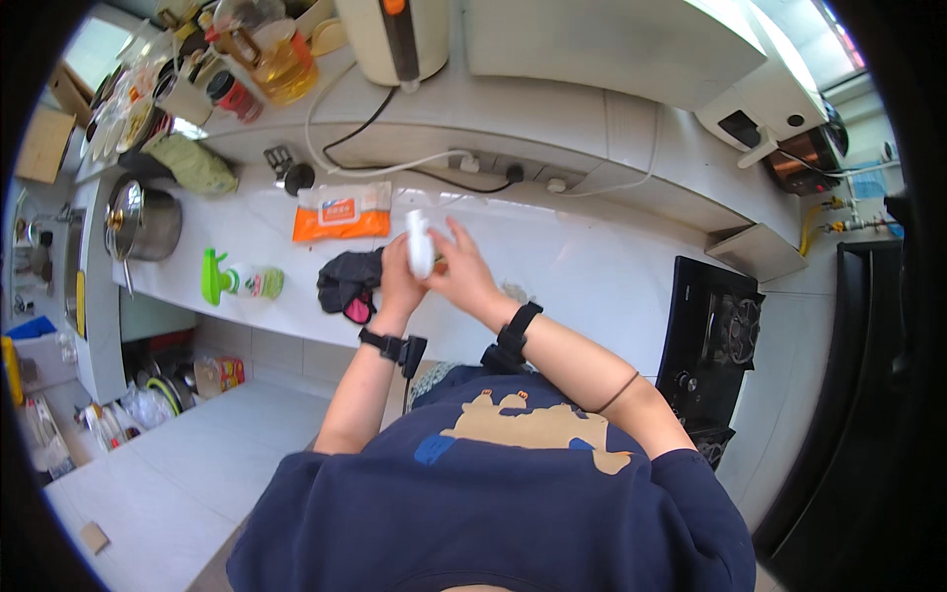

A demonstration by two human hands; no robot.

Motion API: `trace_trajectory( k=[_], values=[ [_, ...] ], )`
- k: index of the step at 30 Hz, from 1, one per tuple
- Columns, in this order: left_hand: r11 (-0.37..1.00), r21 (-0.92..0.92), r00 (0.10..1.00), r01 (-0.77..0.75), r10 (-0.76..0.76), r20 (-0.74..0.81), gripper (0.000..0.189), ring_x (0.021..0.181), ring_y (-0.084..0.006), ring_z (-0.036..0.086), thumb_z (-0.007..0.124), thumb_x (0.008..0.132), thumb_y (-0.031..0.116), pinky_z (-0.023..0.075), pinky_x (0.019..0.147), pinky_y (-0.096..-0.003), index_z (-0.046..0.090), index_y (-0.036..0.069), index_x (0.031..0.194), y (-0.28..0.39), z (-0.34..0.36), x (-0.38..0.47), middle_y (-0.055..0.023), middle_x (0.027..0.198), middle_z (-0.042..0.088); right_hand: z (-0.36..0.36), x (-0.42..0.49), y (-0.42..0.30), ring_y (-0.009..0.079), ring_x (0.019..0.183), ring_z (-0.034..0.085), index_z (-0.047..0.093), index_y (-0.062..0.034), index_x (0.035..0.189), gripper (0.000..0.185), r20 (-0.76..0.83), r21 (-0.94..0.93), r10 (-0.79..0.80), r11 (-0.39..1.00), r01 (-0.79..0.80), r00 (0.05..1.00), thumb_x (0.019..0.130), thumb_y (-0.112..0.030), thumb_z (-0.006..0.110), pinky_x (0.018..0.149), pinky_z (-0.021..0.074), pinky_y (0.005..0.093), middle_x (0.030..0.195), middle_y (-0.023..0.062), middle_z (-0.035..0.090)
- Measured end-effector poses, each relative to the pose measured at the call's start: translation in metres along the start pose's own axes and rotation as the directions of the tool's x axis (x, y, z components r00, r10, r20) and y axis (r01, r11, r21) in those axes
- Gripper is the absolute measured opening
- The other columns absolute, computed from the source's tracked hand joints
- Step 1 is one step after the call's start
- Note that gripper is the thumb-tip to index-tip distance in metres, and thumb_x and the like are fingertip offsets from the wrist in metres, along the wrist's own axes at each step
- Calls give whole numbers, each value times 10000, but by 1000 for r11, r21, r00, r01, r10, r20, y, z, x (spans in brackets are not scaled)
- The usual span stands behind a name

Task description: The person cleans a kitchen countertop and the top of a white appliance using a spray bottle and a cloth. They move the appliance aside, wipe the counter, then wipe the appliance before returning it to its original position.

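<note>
Both my hands are raised over the white counter (592, 259) around a small white object (420, 244), slightly blurred, whose kind I cannot tell. My left hand (403, 277) grips it from the left. The fingers of my right hand (466, 274) touch its right side, the index finger pointing up. Just left of my left hand lies a crumpled dark cloth item (348, 281) with a pink patch. Behind it rests an orange and white wipes packet (342, 212). A spray bottle with a green trigger head (240, 281) lies on its side further left.
A lidded steel pot (152, 222) stands at the left, near a green bag (194, 164). Cables run to sockets (507, 169) along the back ledge. On the right is a black gas hob (706, 333). An oil jug (285, 70) and a red-labelled jar (235, 98) stand on the upper ledge.
</note>
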State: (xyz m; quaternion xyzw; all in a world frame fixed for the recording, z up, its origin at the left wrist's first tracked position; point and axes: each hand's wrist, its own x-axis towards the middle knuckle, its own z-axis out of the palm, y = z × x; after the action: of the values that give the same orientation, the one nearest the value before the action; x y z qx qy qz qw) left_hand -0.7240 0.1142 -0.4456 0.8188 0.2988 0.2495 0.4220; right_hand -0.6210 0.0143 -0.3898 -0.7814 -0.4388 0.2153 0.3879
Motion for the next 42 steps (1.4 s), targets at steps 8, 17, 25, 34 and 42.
trace_trajectory(
  k=[8,17,25,34,42],
  values=[
    [952,-151,955,266,-281,-95,486,959,-300,601,757,745,174,465,859,-378,541,-11,1139,-43,-53,35,-176,1060,608,-47,-32,50,345,1228,467,579,-130,1240,481,185,53,162,983,-174,969,794,-285,669,991,417,382,1388,202,418],
    [891,-76,879,448,-454,-149,347,815,-116,584,758,769,165,484,729,-281,615,-5,1035,-82,-77,50,-26,900,642,-141,-90,153,275,1053,585,652,-123,1143,375,-79,172,482,869,-464,873,821,-315,644,898,470,341,1223,165,573],
    [930,-73,928,361,-366,-72,521,903,-141,579,784,730,145,474,783,-285,523,-12,1152,-87,-78,59,-72,1022,611,-227,-83,199,98,625,562,685,-61,1027,336,-155,500,607,729,-468,779,862,-347,619,599,456,275,726,22,650],
    [830,233,815,507,-550,185,654,1162,-293,539,719,779,279,429,965,-348,482,-78,1273,84,-61,43,-234,1233,551,-350,-24,198,188,999,590,498,-36,1216,387,-211,799,573,568,-198,792,940,-304,539,806,485,312,1178,96,579],
    [572,-706,824,417,-566,28,504,1075,-199,526,525,928,438,382,918,-311,509,26,1217,149,35,230,-59,1153,553,-427,136,252,257,943,593,499,24,1109,549,-34,976,669,182,-118,743,912,-488,522,849,474,379,1030,150,596]
  ],
)
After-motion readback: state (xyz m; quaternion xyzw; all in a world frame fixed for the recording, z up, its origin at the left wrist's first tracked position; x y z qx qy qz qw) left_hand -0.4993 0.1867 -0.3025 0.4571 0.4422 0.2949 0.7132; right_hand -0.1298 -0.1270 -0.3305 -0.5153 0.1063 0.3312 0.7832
